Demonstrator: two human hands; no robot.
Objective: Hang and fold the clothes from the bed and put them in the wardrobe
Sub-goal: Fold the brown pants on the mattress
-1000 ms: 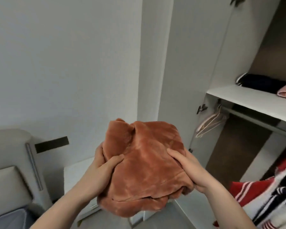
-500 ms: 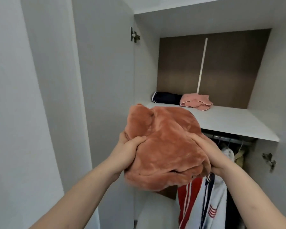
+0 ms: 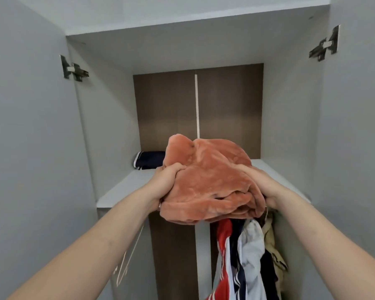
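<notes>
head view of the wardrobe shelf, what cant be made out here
- Head view: the shelf behind the folded orange fleece is hidden by it.
- The dark folded garment is partly covered by the fleece.
- The fingers of the left hand and right hand go under the fleece.
- The hanging clothes run off the bottom edge.

I hold a folded bundle of rust-orange plush fabric (image 3: pixel 206 180) at the front edge of the open wardrobe's white upper shelf (image 3: pixel 126 187) — a folded dark navy garment (image 3: pixel 148 160) at the shelf's back left, striped red, white and navy clothes (image 3: pixel 236 260) hanging below.
</notes>
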